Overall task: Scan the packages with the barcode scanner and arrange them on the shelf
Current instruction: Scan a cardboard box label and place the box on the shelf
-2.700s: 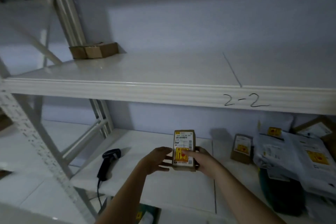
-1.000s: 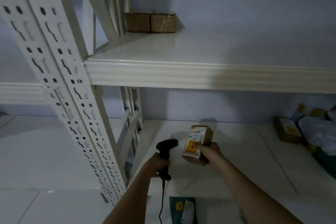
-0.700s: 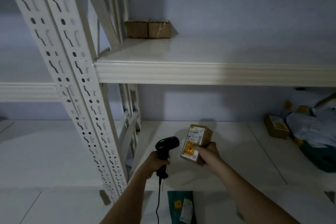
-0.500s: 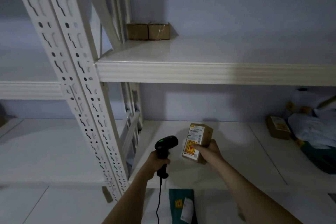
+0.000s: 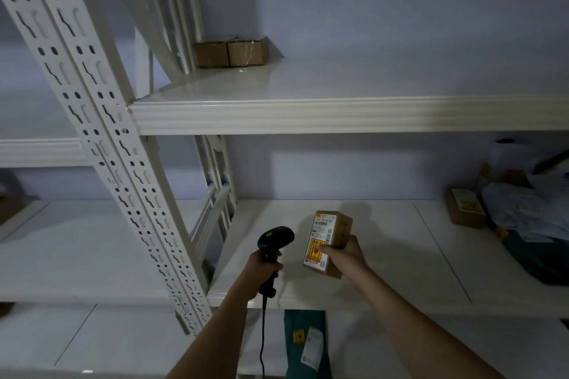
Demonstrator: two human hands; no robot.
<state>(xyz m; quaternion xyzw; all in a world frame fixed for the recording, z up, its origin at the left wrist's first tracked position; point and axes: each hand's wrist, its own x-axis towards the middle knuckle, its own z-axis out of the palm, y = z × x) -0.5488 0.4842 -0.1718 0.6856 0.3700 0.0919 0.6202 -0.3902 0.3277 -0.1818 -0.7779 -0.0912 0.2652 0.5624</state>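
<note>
My left hand [image 5: 261,272] grips the handle of a black barcode scanner [image 5: 275,240] with a green light on its head, aimed right. My right hand [image 5: 346,258] holds a small brown cardboard package [image 5: 331,235] with a white and yellow label facing the scanner, a short gap apart, above the lower shelf [image 5: 385,295]. Two small brown boxes [image 5: 231,52] sit side by side at the back left of the upper shelf [image 5: 338,117].
A white perforated upright [image 5: 101,120] stands left of my hands. A pile of bagged parcels [image 5: 529,215] and a small labelled box [image 5: 465,208] lie at the lower shelf's right end. A dark green parcel [image 5: 308,344] lies below the shelf edge. The scanner cable [image 5: 262,341] hangs down.
I picked the scanner up from the lower shelf with my left hand and brought it beside the package. In the last half second the hands have barely moved.
</note>
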